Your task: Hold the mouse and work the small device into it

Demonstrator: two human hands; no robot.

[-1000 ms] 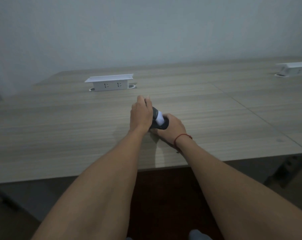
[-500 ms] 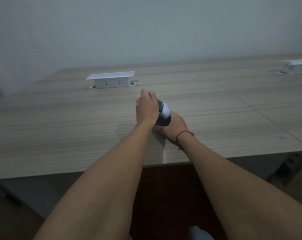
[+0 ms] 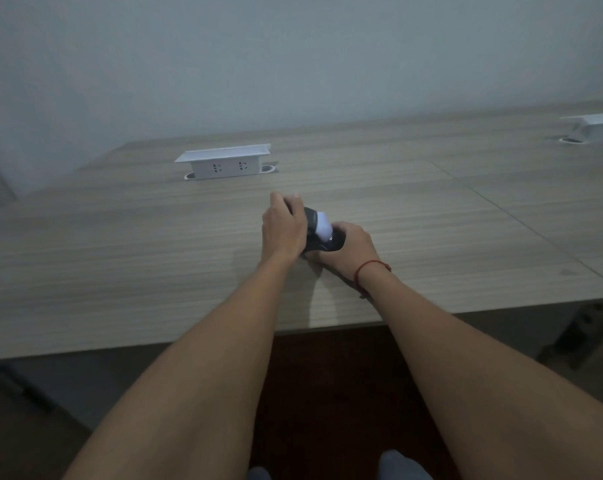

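Observation:
A small dark object with a white band (image 3: 322,232) lies on the wooden table (image 3: 120,258) between both hands. My left hand (image 3: 284,230) covers its left side, fingers curled over the far end. My right hand (image 3: 350,252) grips its near right end from below; a red string is tied round that wrist. Most of the object is hidden by the hands.
A white pop-up socket box (image 3: 224,161) stands behind the hands to the left. A second white socket box (image 3: 597,128) sits at the far right. A seam in the tabletop runs diagonally on the right. The table's front edge lies under my forearms.
The hands and the dark object have stayed together on the table; the view shifted slightly, and the right hand now wraps a little further round the object's near end.

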